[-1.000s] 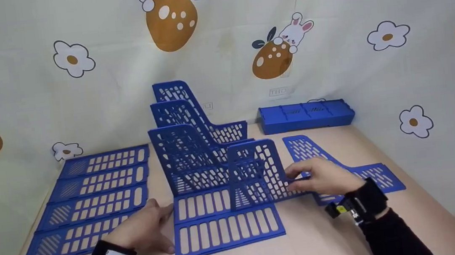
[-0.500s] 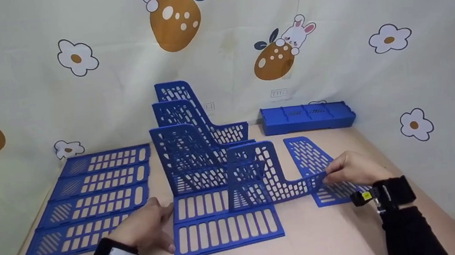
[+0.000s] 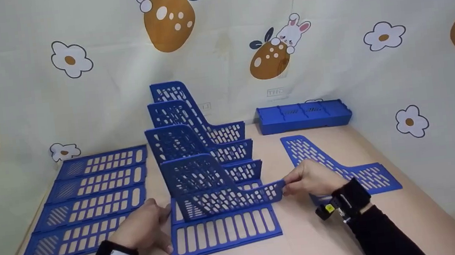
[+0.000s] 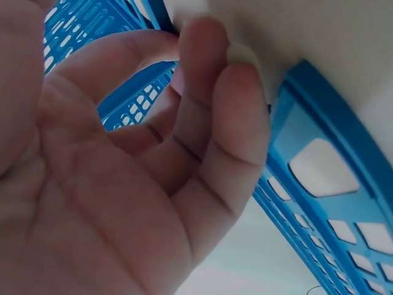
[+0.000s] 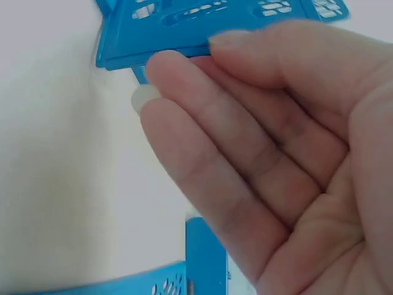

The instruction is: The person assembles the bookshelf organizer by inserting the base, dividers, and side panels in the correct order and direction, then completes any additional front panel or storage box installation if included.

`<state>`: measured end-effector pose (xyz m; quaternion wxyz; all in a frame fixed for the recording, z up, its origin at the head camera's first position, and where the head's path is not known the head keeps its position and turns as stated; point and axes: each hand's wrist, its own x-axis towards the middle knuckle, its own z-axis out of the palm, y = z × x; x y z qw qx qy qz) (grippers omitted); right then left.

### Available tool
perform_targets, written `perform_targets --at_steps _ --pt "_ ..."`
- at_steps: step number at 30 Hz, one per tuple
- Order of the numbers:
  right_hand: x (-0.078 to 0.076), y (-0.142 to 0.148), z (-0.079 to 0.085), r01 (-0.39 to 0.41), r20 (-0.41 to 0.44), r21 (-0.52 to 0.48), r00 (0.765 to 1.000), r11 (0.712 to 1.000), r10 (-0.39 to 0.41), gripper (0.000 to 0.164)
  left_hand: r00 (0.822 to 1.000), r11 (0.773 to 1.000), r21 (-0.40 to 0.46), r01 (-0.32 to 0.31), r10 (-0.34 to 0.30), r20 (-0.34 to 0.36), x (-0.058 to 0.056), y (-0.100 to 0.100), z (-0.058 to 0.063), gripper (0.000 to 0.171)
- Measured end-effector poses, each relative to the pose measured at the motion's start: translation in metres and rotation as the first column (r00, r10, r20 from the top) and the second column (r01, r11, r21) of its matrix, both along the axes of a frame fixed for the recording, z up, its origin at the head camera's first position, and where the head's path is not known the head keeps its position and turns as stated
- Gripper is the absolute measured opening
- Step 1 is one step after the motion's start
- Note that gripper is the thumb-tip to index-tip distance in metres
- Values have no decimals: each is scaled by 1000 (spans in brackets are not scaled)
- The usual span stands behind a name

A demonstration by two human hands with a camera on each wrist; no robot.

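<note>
My right hand [image 3: 315,179] pinches the low right end of a blue slotted divider [image 3: 218,202] between thumb and fingers. That divider stands upright over the slatted base [image 3: 225,231], in front of several similar upright dividers [image 3: 174,139]. In the right wrist view, the thumb and fingertips meet at the edge of the blue panel [image 5: 178,37]; the other fingers [image 5: 202,166] extend below it. My left hand [image 3: 145,227] rests at the base's left edge, thumb and forefinger spread along it. Its fingers [image 4: 239,123] are loosely bent in the left wrist view.
Several flat blue panels [image 3: 92,205] lie in a row on the left. Another divider [image 3: 368,176] lies flat at right, partly behind my right hand. A long blue piece [image 3: 304,117] sits at the back right, near the patterned curtain [image 3: 220,60].
The front divider has moved left along the base, into line with the standing ones. My right hand shifted to its end, then leftward with it. My left hand has stayed put.
</note>
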<state>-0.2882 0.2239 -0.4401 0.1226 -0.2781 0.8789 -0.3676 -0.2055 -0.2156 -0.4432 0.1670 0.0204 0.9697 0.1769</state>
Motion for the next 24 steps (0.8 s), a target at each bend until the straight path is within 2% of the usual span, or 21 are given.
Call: perform_targets --at_steps 4,8,12,16,19,20,22,24 --pt "3 -12 -4 -27 -24 -28 999 999 27 12 1000 999 20 -28 28 -6 -2 0 -2 95" --pt "8 -26 -7 -62 -59 -46 997 997 59 13 998 997 64 -53 54 -27 -3 -1 -5 91" --pt "11 -34 -8 -36 -65 -66 997 997 32 15 997 994 87 -69 72 -33 -2 -4 -4 108" --pt "8 -36 -11 -39 -13 -94 999 995 38 16 999 998 59 -31 32 -13 3 -8 -1 105" --pt "2 -26 -12 -42 20 -85 999 996 43 21 1000 999 48 5 -6 18 7 -9 2 103" --pt "-1 -19 -11 -21 23 -75 999 997 22 24 999 998 65 23 -25 24 8 -8 4 106" --pt "-9 1 -8 71 -14 -26 997 997 -71 29 998 995 88 42 -46 52 9 -5 6 113" --pt "-17 30 -5 200 -90 48 977 979 -195 33 994 993 96 66 -74 82 9 -1 8 120"
